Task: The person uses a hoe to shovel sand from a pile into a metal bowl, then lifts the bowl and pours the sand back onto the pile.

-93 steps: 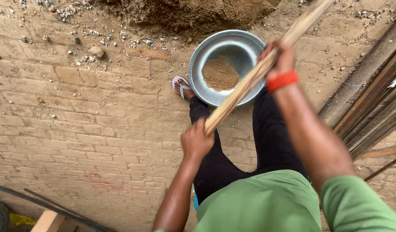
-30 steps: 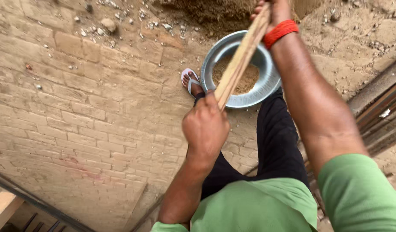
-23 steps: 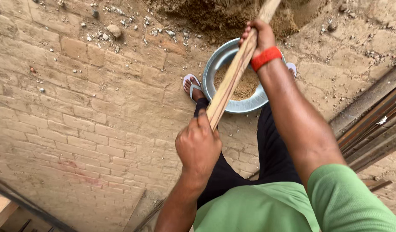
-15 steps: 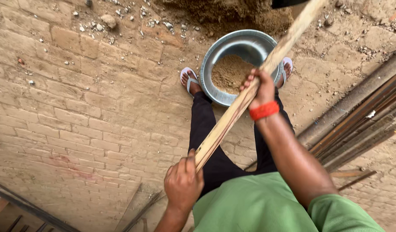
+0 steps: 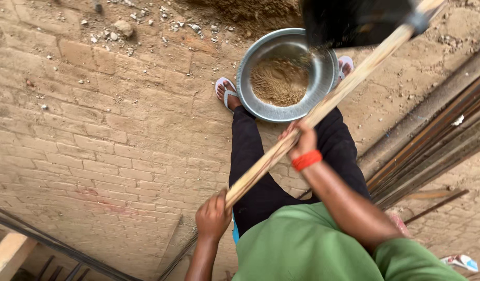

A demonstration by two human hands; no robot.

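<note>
I hold a shovel by its long wooden handle. My left hand grips the lower end near my waist. My right hand, with a red band at the wrist, grips the handle about halfway up. The dark shovel blade hangs over the far rim of a round metal pan, and sand spills from it. A heap of brown sand lies inside the pan. The pan sits on the brick ground between my feet in sandals.
A mound of sand lies beyond the pan, with small stones scattered to its left. Long metal rods and bars run along the right. Thin rods and a wooden plank lie at the lower left.
The shovel has been pulled back and lifted from the sand mound. Its blade now hangs over the pan, tipping sand in. Both hands slid lower in view.
</note>
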